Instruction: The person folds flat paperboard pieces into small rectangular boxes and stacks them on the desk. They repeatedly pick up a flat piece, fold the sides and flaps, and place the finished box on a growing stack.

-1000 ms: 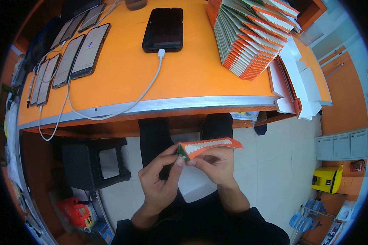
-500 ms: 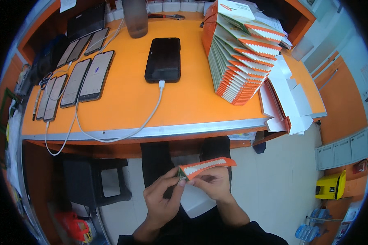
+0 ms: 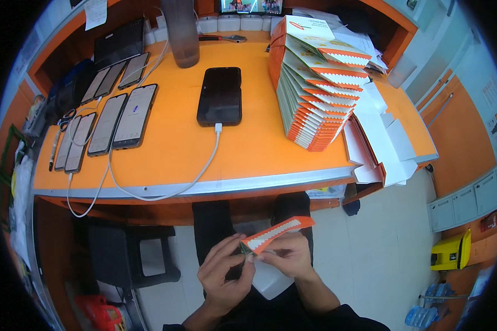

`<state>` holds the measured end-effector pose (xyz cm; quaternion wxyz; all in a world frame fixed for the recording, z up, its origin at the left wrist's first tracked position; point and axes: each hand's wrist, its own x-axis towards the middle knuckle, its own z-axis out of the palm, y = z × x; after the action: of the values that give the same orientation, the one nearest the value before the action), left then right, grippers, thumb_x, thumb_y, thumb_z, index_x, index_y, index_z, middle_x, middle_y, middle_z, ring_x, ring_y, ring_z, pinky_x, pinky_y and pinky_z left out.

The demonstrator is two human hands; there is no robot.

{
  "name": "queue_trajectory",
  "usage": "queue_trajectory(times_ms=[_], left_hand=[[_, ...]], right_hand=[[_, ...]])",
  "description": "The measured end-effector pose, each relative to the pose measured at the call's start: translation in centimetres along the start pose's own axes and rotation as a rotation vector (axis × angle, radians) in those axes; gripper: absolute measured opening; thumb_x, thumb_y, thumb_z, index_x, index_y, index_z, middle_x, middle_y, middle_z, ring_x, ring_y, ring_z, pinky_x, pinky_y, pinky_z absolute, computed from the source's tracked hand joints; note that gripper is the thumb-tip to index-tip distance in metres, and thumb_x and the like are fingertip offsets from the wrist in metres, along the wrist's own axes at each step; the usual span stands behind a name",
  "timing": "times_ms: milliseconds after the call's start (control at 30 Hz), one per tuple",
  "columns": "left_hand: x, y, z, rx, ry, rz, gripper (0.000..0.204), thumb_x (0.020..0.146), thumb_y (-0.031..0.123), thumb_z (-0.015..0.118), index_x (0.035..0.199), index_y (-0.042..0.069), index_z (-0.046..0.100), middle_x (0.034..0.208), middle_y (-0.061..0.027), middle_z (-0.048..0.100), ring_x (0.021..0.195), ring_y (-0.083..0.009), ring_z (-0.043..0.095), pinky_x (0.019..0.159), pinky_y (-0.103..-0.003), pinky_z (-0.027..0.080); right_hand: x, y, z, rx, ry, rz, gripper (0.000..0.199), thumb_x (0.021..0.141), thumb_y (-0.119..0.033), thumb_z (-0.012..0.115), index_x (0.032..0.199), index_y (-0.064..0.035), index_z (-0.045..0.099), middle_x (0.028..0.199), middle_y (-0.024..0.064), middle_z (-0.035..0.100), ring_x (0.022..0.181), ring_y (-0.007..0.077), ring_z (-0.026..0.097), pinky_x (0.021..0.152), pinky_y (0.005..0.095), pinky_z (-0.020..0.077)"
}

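Note:
Above my lap, both hands hold a folded card packet [image 3: 277, 231], orange with a white zigzag strip and some green at its left end. My left hand [image 3: 222, 273] pinches that green end between thumb and fingers. My right hand [image 3: 290, 257] grips the packet's lower edge, with the thumb close to the left thumb. The packet slants upward to the right. Beyond it, on the desk, stands a tall fanned stack of similar packets [image 3: 315, 107] in orange, white and green. What lies inside the held packet's fold is hidden.
On the orange desk [image 3: 171, 160] lie a black phone [image 3: 220, 96] on a white cable and several more phones [image 3: 135, 117] at left. A tumbler [image 3: 183, 38] and pliers-like tool [image 3: 223, 38] stand and lie behind. An unfolded white carton [image 3: 389, 143] overhangs the right edge. A dark stool [image 3: 127, 256] is below left.
The view has tilted up a little, so the desk sits lower in it. The held packet slants more steeply, its left end lower. Both hands keep their grip.

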<state>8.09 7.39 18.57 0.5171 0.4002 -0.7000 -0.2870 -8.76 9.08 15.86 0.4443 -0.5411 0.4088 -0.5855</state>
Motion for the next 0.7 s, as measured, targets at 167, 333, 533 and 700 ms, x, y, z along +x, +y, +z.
queue_trajectory(times_ms=[167,333,533,700], left_hand=[[-0.6,-0.9,0.5,0.009,0.106,-0.041,0.015,0.075,0.004,0.078,0.085,-0.002,0.07,0.106,-0.0229,0.073,0.106,-0.0358,0.07,0.091,-0.042,0.055],[-0.3,-0.8,0.2,0.053,0.064,-0.002,0.012,0.075,0.001,0.077,0.082,-0.002,0.068,0.107,-0.0233,0.072,0.105,-0.035,0.07,0.09,-0.042,0.055],[-0.4,-0.7,-0.1,-0.029,-0.005,-0.023,0.009,0.077,-0.001,0.076,0.081,-0.003,0.068,0.11,-0.027,0.07,0.102,-0.0328,0.071,0.09,-0.041,0.054],[-0.5,-0.8,0.0,-0.058,-0.015,-0.005,0.008,0.078,-0.001,0.076,0.082,-0.003,0.069,0.111,-0.0283,0.07,0.102,-0.033,0.071,0.089,-0.041,0.055]], right_hand=[[0.2,0.5,0.6,0.002,-0.01,0.013,0.021,0.08,-0.004,0.081,0.101,-0.0014,0.077,0.097,0.012,0.076,0.089,0.0184,0.072,0.08,0.0316,0.0544],[0.3,0.6,0.4,0.024,-0.006,0.027,0.02,0.08,-0.004,0.081,0.099,-0.0013,0.078,0.095,0.0121,0.077,0.087,0.0182,0.072,0.079,0.031,0.0544],[0.4,0.7,-0.4,0.051,-0.06,0.055,0.017,0.08,-0.003,0.081,0.097,-0.0004,0.078,0.094,0.0126,0.077,0.087,0.0181,0.072,0.08,0.0307,0.054],[0.2,1.0,-0.5,0.056,-0.063,0.034,0.018,0.079,-0.002,0.081,0.096,-0.0005,0.078,0.095,0.0122,0.077,0.088,0.0182,0.072,0.08,0.031,0.054]])
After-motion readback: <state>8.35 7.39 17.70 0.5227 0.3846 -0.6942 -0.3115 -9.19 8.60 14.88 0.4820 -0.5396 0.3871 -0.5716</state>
